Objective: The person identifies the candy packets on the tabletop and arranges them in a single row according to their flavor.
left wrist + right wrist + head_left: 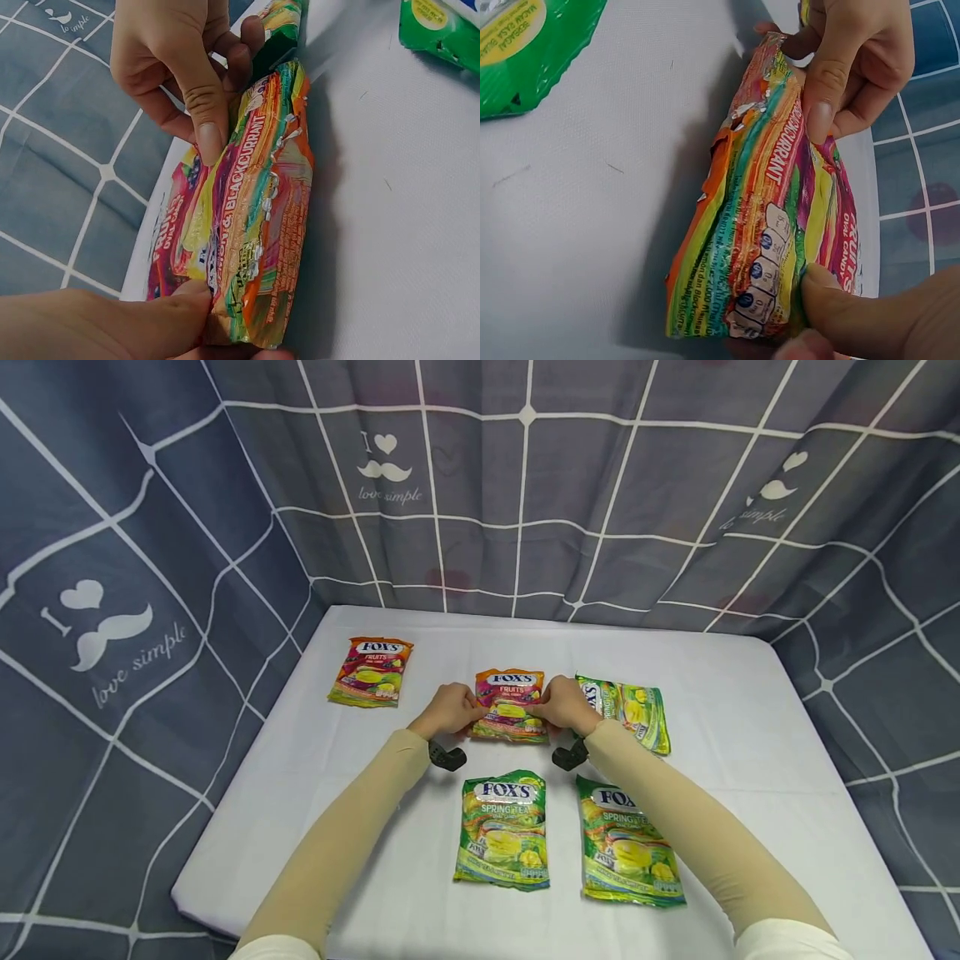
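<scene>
Both hands hold a red and orange bag of Fox's fruit candy [512, 703] at the middle of the white table. My left hand [452, 710] pinches its left side, and my right hand [567, 704] pinches the right side. In the left wrist view the left thumb [191, 296] presses the printed front near one end of the bag [255, 195]. The right wrist view shows the right thumb [821, 289] on the front and the bag's striped lower edge [735, 232] towards the camera. Part of each hand's other fingers is hidden behind the bag.
Another red fruit candy bag [371, 672] lies at the back left. Green spring tea bags lie at the right [637, 710], partly behind the right hand, at the front middle [504, 831] and at the front right [626, 852], under the right forearm. A checked curtain [480, 468] surrounds the table.
</scene>
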Demonstrator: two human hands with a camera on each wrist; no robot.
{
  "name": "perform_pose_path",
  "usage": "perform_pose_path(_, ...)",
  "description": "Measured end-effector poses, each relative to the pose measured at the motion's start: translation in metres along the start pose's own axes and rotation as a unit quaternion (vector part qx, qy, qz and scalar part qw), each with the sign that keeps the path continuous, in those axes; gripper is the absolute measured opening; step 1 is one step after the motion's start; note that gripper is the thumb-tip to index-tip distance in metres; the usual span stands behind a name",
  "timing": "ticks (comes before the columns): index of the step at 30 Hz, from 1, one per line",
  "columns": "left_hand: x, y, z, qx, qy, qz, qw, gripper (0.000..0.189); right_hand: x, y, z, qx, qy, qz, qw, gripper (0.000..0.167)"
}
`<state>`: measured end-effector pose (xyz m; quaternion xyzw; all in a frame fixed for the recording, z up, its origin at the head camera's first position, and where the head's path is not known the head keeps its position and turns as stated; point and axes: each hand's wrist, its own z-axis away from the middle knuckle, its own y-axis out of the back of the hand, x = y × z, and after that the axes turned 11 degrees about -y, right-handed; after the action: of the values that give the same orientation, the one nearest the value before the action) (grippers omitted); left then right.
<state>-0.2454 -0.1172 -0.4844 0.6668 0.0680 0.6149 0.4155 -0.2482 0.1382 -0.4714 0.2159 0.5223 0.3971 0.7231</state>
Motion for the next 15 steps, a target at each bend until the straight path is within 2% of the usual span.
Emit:
perform_pose_path(7,-0.002,0.008,0.002,0.014,-0.028,0.002,0.9995,0.020,-0.006,-0.001,0.003,0.008,0.007,-0.027,0.9996,0.036)
perform_pose_path(10,-0.002,0.014,0.004,0.027,-0.031,0.005,0.9991,0.019,-0.012,-0.002,0.003,0.013,0.010,-0.049,0.9986,0.032)
perform_pose_path(15,-0.004,0.031,0.007,0.042,-0.024,-0.017,0.9987,0.019,-0.029,-0.005,-0.005,0.028,0.005,-0.066,0.9974,0.032)
